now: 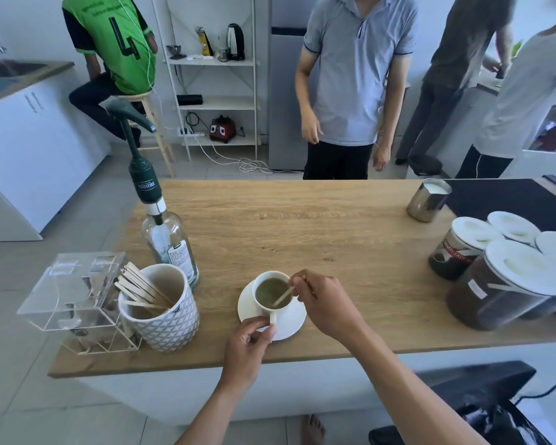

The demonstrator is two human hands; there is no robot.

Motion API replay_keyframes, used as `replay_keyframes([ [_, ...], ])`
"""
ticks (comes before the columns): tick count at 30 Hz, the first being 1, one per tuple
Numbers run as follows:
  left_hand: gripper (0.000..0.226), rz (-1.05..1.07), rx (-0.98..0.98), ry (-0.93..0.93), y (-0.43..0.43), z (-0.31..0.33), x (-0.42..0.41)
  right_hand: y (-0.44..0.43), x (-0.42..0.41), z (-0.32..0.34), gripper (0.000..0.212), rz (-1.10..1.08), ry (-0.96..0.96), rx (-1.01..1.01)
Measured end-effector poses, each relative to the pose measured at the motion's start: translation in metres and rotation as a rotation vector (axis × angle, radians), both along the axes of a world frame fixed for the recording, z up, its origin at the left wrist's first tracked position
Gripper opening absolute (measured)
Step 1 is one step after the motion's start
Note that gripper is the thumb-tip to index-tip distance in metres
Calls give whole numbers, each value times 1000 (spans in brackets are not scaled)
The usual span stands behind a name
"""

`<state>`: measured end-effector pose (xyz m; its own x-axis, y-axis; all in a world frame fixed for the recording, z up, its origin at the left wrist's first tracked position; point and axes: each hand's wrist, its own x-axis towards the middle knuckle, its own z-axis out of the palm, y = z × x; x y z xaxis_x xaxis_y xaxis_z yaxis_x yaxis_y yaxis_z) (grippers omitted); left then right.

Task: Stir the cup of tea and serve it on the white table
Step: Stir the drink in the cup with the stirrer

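Head view, looking down on a wooden surface (pixel 302 226). White cup of tea (pixel 271 292) sits on a white saucer (pixel 288 319) near the front edge of the surface; liquid is a murky green-brown. Right hand (pixel 326 301) pinches a wooden stir stick (pixel 286 293) between fingertips, the stick slanting down with its lower end in the tea. Left hand (pixel 249 343) is closed on the cup handle (pixel 273 318) with thumb and forefinger, at the near rim of the saucer.

Left of the cup: patterned grey-white ceramic holder (pixel 161 311) filled with more wooden sticks, leaning to the rear left. Just beside it, a clear acrylic box (pixel 74 290) with hinged lid; contents not resolvable. Behind the holder, a clear glass bottle (pixel 170 242) fitted with a dark green pump (pixel 142 168); the pump collar reads "TEISSEIRE". The bottle's small label is too fine to read.

Right side of surface: a cluster of dark-filled jars with white lids (pixel 507 271); one label shows partial red-band lettering, possibly "SMART" and "EASY", though it is blurred. Steel pitcher (pixel 427 200) holding white liquid stands at the far right edge, next to a black mat (pixel 511 200).

Background: a seated person in a green jersey (pixel 113 43) with the numeral "4"; a standing person in a grey polo shirt (pixel 353 69) across the surface; white shelf unit (pixel 212 78) carrying a kettle.
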<state>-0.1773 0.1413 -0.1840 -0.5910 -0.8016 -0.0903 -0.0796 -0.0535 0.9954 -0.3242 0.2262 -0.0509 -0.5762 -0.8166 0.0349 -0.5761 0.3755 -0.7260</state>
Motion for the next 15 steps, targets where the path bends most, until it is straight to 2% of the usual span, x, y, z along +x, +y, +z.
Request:
replay_keyframes([
  [3, 12, 4, -1, 9, 1, 2, 0, 11, -2, 11, 25, -46, 75, -42],
  [6, 18, 9, 10, -3, 1, 1, -1, 20, 1, 18, 20, -72, 141, -163],
  [11, 14, 15, 61, -19, 2, 3, 0, 33, 7, 7, 20, 29, 203, -69],
  [15, 11, 10, 49, -32, 4, 7, 1, 38, 10, 10, 20, 18, 187, -111],
])
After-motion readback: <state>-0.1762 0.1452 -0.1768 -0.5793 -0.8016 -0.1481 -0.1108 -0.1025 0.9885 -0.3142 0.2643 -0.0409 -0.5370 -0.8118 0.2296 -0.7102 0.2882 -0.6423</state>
